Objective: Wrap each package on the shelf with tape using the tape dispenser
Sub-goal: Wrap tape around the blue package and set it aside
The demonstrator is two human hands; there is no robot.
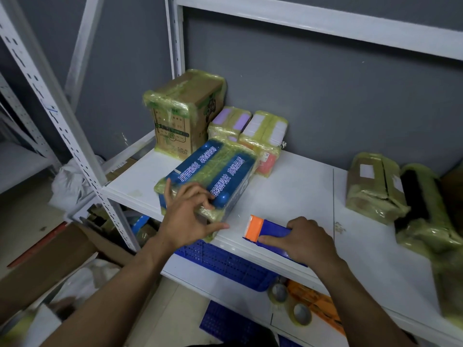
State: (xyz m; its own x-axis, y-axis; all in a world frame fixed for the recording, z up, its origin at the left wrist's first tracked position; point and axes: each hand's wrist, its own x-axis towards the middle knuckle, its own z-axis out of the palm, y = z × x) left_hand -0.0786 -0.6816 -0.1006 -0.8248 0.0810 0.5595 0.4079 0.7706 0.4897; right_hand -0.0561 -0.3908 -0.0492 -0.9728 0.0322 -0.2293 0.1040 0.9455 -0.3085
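The package (220,169) lies under the left hand (190,216), its long axis running away from the fingers (206,197) toward the back right; those fingers curl over its near top edge with the thumb at the near face, holding it. The right hand (308,239) grips the dispenser (271,229) on the shelf (300,186), just right of the package, orange mouth turned toward it; the near end looks closest, so taping probably starts there.
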